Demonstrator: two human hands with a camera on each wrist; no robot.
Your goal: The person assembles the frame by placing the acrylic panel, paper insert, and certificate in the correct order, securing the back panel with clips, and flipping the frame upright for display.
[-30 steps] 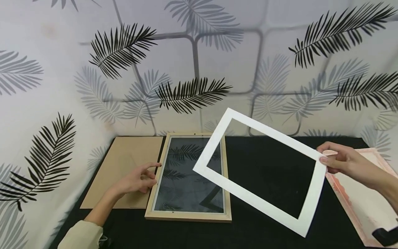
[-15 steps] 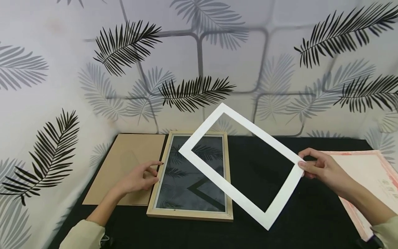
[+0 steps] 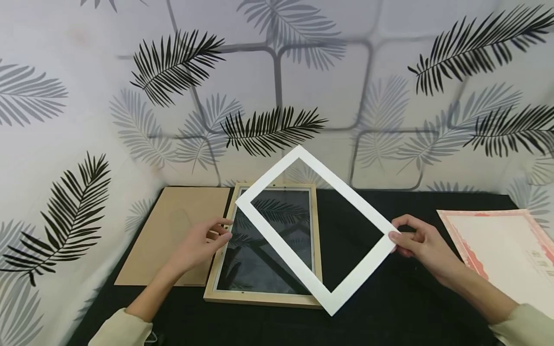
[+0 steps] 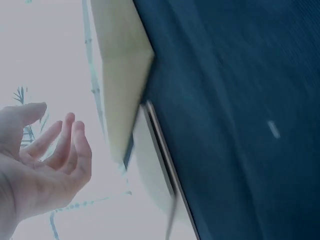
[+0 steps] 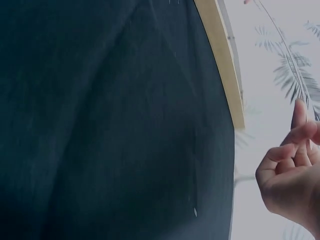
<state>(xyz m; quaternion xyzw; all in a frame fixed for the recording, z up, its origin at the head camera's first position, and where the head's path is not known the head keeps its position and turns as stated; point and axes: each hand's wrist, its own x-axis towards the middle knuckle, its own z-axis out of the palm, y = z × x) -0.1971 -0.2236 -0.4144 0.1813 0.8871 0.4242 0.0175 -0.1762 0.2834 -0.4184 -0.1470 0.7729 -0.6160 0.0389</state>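
My right hand pinches the right corner of a white picture mat, a rectangular border with a cut-out window. The mat is held up and tilted, its left part overlapping a pale wooden picture frame in the head view. Glass or a clear sheet inside the frame reflects the leaf pattern. Beside the frame's left edge is my left hand, fingers loosely bent and holding nothing. In the left wrist view that hand shows its bent fingers apart from the frame.
A brown backing board lies left of the frame, partly behind my left forearm. To the right lies a cream sheet with a pink border. All rest on a black cloth, with a leaf-patterned curtain behind.
My right hand has brought the mat leftward, farther over the frame, and turned it more onto its corner. My left hand's forefinger, stretched out along the frame's edge before, is now more bent.
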